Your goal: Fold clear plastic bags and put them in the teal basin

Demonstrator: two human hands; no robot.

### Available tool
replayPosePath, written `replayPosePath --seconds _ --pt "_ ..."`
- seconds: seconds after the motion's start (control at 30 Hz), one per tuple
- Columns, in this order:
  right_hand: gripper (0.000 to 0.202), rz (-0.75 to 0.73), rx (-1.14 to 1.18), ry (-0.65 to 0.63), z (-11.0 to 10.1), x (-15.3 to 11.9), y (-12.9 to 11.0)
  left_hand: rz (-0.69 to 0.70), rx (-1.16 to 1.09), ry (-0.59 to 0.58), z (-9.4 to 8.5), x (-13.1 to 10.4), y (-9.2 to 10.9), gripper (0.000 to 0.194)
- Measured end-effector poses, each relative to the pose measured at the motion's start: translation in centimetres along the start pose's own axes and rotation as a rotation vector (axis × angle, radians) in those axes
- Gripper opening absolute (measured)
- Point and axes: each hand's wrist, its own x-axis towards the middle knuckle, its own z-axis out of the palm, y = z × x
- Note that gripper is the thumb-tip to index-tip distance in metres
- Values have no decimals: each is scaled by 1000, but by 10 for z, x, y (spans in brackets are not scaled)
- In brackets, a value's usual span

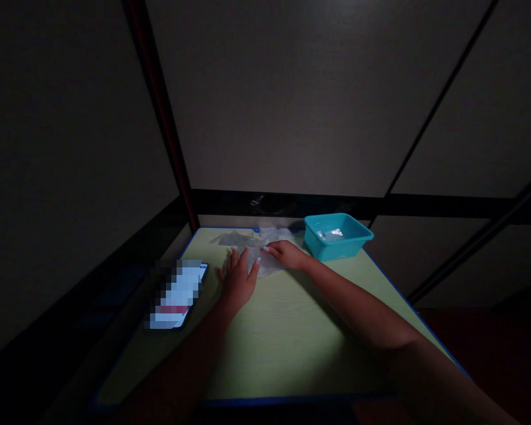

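A thin, whitish, see-through sheet or bag (268, 265) lies crumpled near the far edge of the pale green table (287, 342). My left hand (239, 277) rests at its near left side, fingers spread, with the fingertips at the sheet. Over the sheet's right part is my right hand (285, 254), its fingers bent together on the material; the thumb points left. The far part of the sheet bunches up behind my right hand.
A turquoise plastic basin (338, 236) with something clear and shiny inside stands at the table's far right corner. A lit phone (181, 295) lies at the left edge. Dark panelled walls rise behind and to the left.
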Motion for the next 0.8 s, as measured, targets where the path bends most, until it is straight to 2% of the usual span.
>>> replayPosePath --seconds 0.07,0.1,0.2,0.3,0.4,0.5,0.57,0.7,0.8 --pt "26 -2 -43 9 -4 -2 1 -10 -11 24 2 0 -2 44" --pt "29 8 -70 30 -6 -2 2 12 -40 50 3 1 -2 43" --pt "46 60 -165 86 -10 -5 4 164 -200 141 3 2 -3 33" --pt "60 73 -260 53 -15 -8 6 270 -313 178 1 4 -3 21" --pt "75 61 -337 49 -27 -9 6 282 -377 222 0 5 -3 16" --pt "81 57 -394 108 -46 -9 -2 261 -431 266 1 7 -4 16" --pt "74 61 -430 182 -59 -9 -12 243 -462 295 0 7 -5 18" --pt "34 139 -434 286 -75 -13 -31 218 -518 362 -7 9 -5 24" --pt "28 191 -398 320 -78 -15 -35 226 -540 397 -11 10 -4 28"
